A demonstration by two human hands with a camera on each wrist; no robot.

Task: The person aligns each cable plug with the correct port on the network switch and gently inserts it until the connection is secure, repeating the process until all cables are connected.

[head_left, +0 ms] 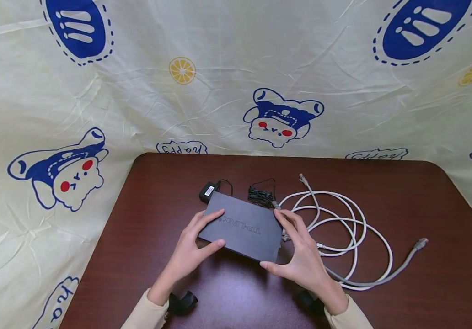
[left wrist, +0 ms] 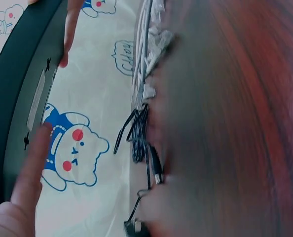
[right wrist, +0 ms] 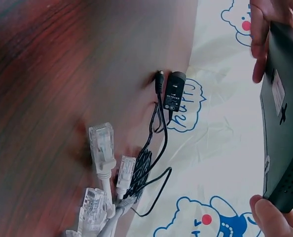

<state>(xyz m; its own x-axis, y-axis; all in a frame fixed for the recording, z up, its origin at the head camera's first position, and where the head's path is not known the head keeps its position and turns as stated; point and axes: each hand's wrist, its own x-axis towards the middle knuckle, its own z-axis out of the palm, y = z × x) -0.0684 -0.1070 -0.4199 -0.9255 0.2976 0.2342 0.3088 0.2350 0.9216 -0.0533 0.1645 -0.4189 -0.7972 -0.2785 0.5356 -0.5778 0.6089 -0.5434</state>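
Both hands, left hand (head_left: 190, 249) and right hand (head_left: 302, 256), grasp the rigid, light-looking network switch (head_left: 242, 226) by its short ends, beside the white Ethernet cables (head_left: 343, 228).

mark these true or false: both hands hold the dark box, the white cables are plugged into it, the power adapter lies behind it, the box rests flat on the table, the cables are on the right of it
1. Both hands hold the dark box: true. The left hand and the right hand grip the dark box at its two ends.
2. The white cables are plugged into it: false. The white cables lie coiled on the table, and the plugs in view lie free.
3. The power adapter lies behind it: true. The black power adapter sits at the far side with its bundled cord.
4. The box rests flat on the table: false. The wrist views show it lifted clear of the table.
5. The cables are on the right of it: true.
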